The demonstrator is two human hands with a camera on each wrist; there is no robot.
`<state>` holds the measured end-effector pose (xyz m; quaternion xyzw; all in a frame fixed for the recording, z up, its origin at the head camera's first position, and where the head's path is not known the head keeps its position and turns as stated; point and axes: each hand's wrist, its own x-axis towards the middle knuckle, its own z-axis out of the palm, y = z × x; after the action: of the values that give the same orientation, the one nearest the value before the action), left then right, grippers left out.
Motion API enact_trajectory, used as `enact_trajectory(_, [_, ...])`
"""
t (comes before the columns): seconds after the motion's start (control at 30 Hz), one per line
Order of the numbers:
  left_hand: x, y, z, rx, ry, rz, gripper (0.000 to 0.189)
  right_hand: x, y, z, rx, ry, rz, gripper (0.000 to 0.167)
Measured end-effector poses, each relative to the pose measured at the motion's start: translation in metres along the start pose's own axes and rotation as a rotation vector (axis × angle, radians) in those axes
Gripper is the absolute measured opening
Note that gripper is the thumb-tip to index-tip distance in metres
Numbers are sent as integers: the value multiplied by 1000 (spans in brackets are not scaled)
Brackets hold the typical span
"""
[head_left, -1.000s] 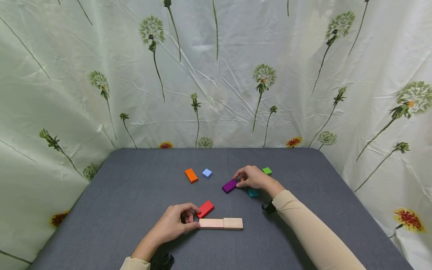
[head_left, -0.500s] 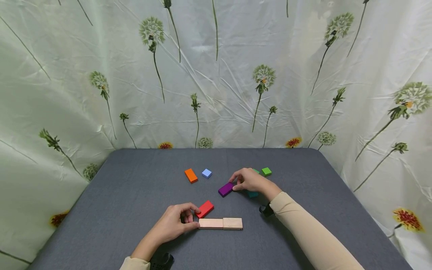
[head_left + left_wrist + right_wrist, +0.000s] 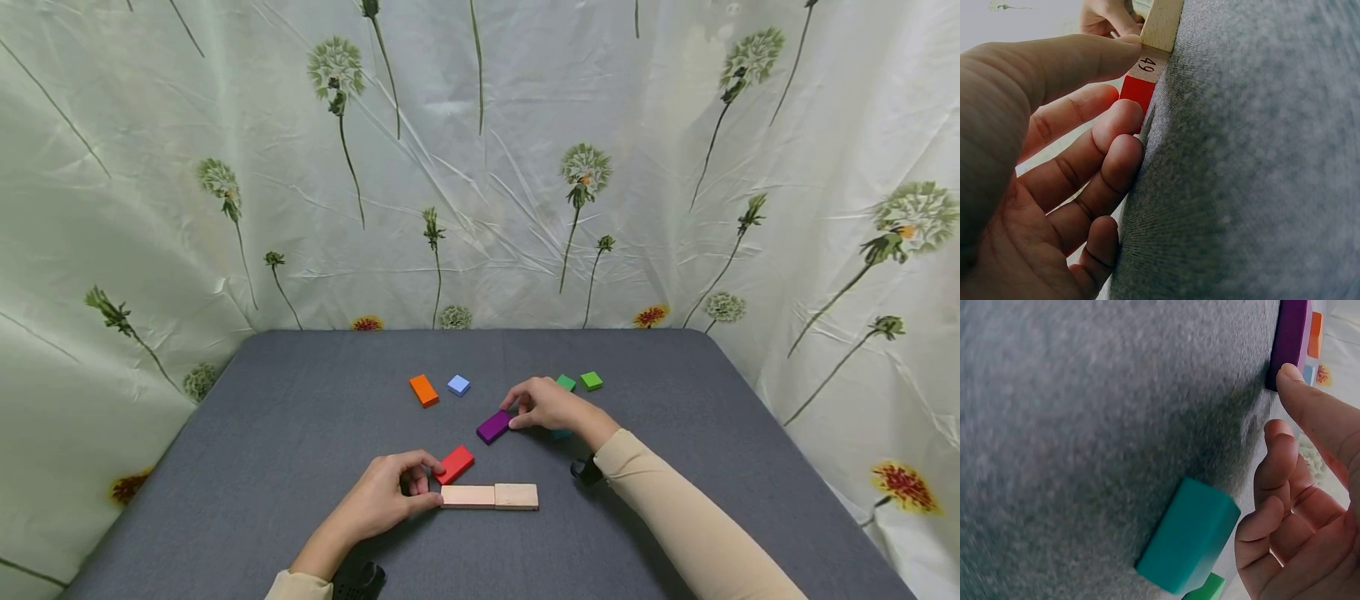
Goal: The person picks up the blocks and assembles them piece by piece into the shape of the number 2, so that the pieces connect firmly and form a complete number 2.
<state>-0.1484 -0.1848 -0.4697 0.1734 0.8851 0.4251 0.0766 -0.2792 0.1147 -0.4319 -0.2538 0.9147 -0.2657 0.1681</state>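
My left hand (image 3: 386,496) has its thumb at the left end of a plain wooden block (image 3: 468,497) and its index finger on the far side of a red block (image 3: 456,464), pinching the two together. The wooden block's end bears the number 49 in the left wrist view. Another plain wooden block (image 3: 516,497) continues the row to the right. Farther back, my right hand (image 3: 551,404) grips the right end of a purple block (image 3: 492,427) between thumb and index finger. A teal block (image 3: 1188,537) lies under that hand, mostly hidden in the head view.
Behind the right hand lie a green block (image 3: 566,382) and a lime green block (image 3: 592,381). An orange block (image 3: 423,391) and a light blue block (image 3: 458,385) rest farther left on the grey table (image 3: 300,417). A flower-printed curtain (image 3: 480,167) surrounds the table's back and sides.
My right hand has moved left and toward me, bringing the purple block with it. The green block has come into sight behind that hand. My left hand stays in place.
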Motion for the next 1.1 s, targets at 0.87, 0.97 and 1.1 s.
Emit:
enact_trajectory(0.87, [0,0,0,7,1,-4,28,-2,-11,11,21,-30,-45,23])
enact_trajectory(0.97, [0,0,0,6,1,-2,28,-3,-12,11,20,-31,-48,23])
enact_trajectory(1.1, [0,0,0,4,1,-2,27,-3,-13,12,25,-36,-43,23])
